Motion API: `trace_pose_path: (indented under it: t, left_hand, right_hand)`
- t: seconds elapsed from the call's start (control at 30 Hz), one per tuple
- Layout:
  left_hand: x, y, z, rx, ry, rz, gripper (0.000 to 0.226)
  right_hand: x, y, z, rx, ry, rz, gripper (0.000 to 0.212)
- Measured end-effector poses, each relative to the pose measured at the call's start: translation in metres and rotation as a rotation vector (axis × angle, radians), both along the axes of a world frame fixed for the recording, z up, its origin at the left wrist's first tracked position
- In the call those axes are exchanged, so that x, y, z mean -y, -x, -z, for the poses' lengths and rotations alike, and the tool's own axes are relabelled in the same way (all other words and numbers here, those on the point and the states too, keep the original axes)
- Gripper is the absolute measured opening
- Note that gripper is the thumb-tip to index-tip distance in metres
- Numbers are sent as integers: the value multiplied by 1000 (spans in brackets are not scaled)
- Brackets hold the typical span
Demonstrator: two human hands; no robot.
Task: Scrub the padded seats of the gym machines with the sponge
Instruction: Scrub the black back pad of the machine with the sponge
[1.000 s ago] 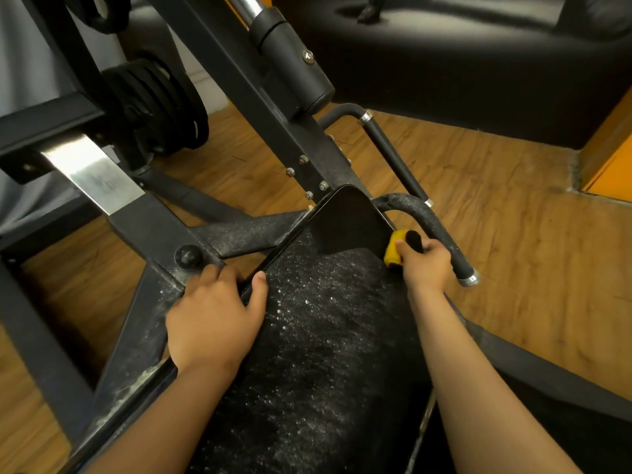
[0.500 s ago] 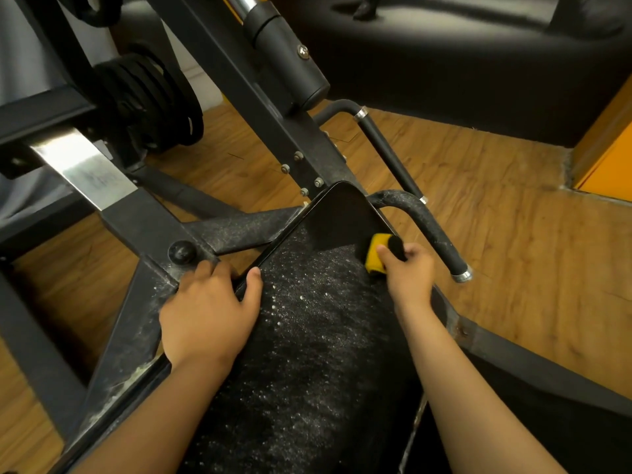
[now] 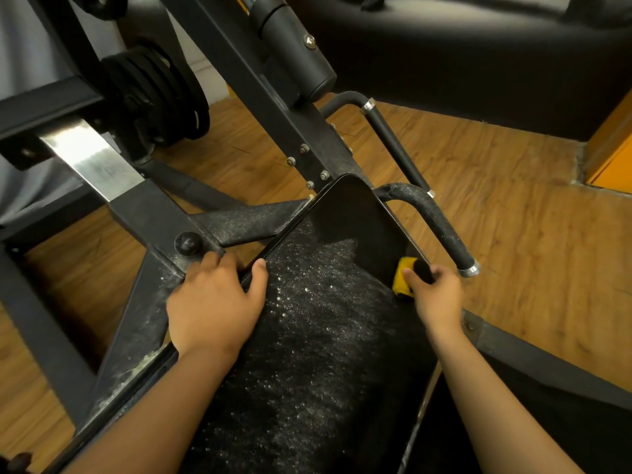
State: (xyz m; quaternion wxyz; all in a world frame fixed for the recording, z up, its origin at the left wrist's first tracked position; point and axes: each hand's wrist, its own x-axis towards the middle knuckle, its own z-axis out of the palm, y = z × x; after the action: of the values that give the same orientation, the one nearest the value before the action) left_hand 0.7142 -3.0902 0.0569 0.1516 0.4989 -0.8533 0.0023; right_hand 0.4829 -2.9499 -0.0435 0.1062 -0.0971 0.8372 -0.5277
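1 head-worn wide-angle view, facing forward and down, close above the padded seat (image 3: 325, 336)

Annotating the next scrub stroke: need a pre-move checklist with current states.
1. Sponge gripped in right hand: ok.
2. Sponge in contact with padded seat: ok, near its right edge.
3. Left hand resting on the seat's left edge, thumb on the pad: ok.
4. Suds over the whole seat: not ok, the far end is bare black.
5. Right hand apart from the curved handle bar: ok.
6. Sponge wet enough: cannot tell.
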Motion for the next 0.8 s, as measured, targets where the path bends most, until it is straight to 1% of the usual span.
trace_pose_path:
  t: [0.17,0.27,0.33,0.47,0.5,0.57,0.63,0.7,0.8]
  left_hand:
    - [0,0,0,-8,-7,-2,50]
    - [-1,0,-1,-16,-14,1,50]
    - [-1,-1,-1,-18,-11,2,50]
    - [-1,-1,0,-22,-4,-5,50]
    - [0,-1,0,-27,-1,-5,50]
    - [0,-1,0,-39,10,-7,49]
    - [0,0,1,-36,16,-7,49]
    - [0,0,2,-32,16,-6,49]
    - [1,-1,3,-40,18,-6,49]
  right_hand:
    - [21,-20,-15,-92,78,-124,15]
    - [3,-17,0,-70,54,-69,16]
    - [-19,-13,17,-22,10,-6,16]
    - [-45,1,39,153,-46,90,17]
    - [-44,7,39,213,-19,102,17]
    - [-35,21,30,299,99,124,12]
    - [-23,34,19,267,158,148,11]
    - [-10,44,9,208,163,133,17]
    - [14,48,-6,119,186,-14,14]
